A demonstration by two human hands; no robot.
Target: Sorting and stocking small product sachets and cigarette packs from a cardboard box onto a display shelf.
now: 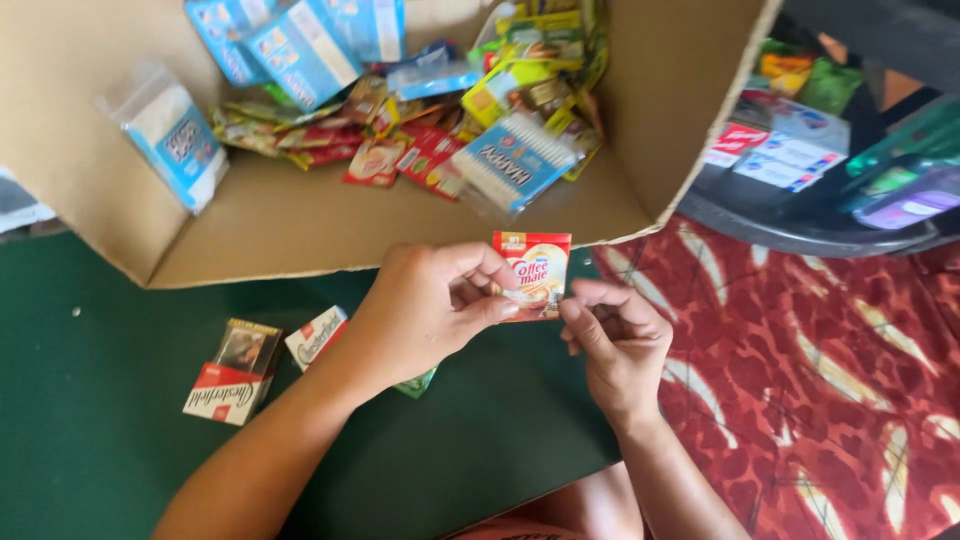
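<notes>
A small red and cream paper sachet (533, 270) stood upright between both hands, just in front of the near edge of the open brown cardboard box (300, 225), its long axis running near to far. The left hand (430, 305) had its fingers curled and pinched shut on the sachet's lower left side, thumb lying across the bottom edge; the right hand (615, 335) was loosely curled, its thumb and forefinger closed on the lower right corner. Both hands were equally close to it, one on each side. Beyond it the box held a heap of coloured sachets (400, 130) and a clear pack of cotton buds (510, 160). Open dark green table surface (100, 450) lay to the near left, where two red and white cigarette packs (235, 372) rested well apart from the hands. To the right lay a red patterned cloth (820, 380).
</notes>
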